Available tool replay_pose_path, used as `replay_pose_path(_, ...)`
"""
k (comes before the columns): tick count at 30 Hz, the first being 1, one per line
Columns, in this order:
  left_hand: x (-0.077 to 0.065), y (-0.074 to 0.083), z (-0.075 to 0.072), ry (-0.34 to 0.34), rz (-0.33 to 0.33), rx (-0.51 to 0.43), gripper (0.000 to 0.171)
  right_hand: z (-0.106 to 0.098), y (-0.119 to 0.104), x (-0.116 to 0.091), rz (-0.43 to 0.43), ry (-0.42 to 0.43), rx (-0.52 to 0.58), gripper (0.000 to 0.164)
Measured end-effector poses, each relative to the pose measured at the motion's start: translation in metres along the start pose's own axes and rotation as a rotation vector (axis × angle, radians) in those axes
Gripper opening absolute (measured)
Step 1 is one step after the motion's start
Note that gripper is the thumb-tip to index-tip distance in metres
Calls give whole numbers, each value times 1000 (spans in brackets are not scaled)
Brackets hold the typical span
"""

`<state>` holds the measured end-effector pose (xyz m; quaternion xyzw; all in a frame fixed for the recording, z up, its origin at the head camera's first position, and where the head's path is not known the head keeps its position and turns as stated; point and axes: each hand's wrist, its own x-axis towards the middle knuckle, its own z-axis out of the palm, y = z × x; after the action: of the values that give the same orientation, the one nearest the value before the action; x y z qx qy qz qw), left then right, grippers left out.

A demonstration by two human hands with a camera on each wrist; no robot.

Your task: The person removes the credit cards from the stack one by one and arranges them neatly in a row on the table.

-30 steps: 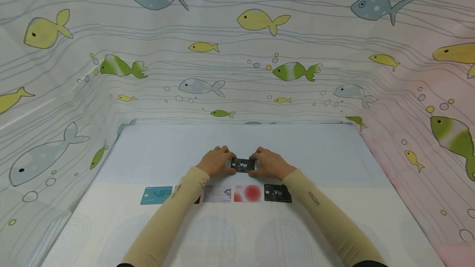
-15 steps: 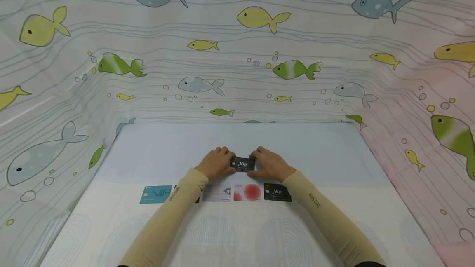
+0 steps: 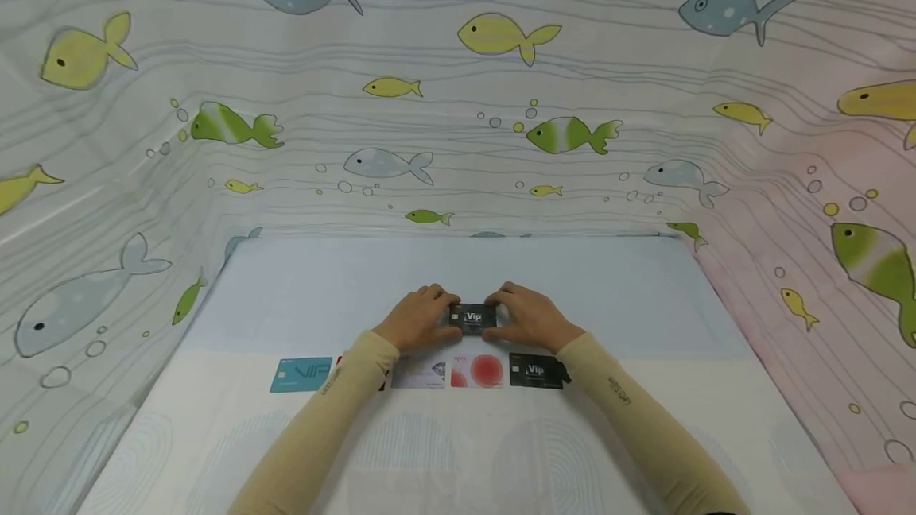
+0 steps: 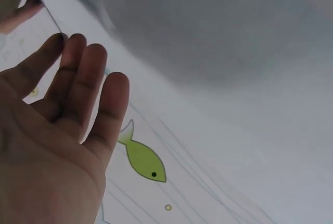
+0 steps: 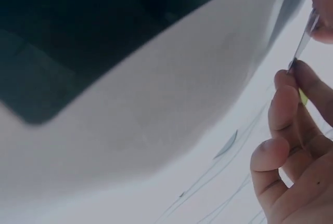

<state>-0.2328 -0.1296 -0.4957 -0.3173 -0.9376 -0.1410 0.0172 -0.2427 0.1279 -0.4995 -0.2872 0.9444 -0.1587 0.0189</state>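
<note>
A black "Vip" card (image 3: 473,319) is raised at the middle of the table with its printed face toward the head camera. My left hand (image 3: 422,319) pinches its left end, and my right hand (image 3: 531,319) pinches the right end, thumbs along the lower edge. In the left wrist view the card (image 4: 48,10) shows as a thin edge at the fingertips; the ring and little fingers stay off it. Below the hands lies a row of cards: a teal card (image 3: 300,374), a mostly hidden red card (image 3: 379,381), a pale lilac card (image 3: 418,373), a red-circle card (image 3: 487,372) and another black "Vip" card (image 3: 535,371).
The white table (image 3: 458,451) has a bluish back half (image 3: 343,269). A fish-printed curtain (image 3: 458,125) encloses the back and both sides. My left sleeve (image 3: 325,412) covers part of the row; the right sleeve (image 3: 622,396) reaches the black card's right end.
Both hands have shifted slightly to the right, carrying the raised black card along. The row of cards on the table has not moved.
</note>
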Motion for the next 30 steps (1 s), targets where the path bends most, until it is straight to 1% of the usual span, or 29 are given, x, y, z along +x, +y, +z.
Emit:
replay_pose_path(6, -1, 2, -1, 43, 13, 1, 59, -7, 1, -8, -29, 39, 25, 57)
replay_pose_path(13, -3, 5, -3, 54, 33, -12, 58, -10, 1, -16, -57, 79, 12, 56)
replay_pose_path(15, -3, 7, -4, 58, 40, -19, 58, -10, 2, -19, -57, 86, 7, 55)
replay_pose_path(21, -4, 16, -7, 62, 29, -35, 58, -15, 4, -30, -61, 116, 27, 55)
replay_pose_path(26, -5, 24, -9, 89, 47, -31, 57, -18, 5, -38, -89, 138, 46, 54)
replay_pose_path(30, -6, 28, -8, 97, 49, -31, 55, -20, 5, -45, -104, 147, 45, 54)
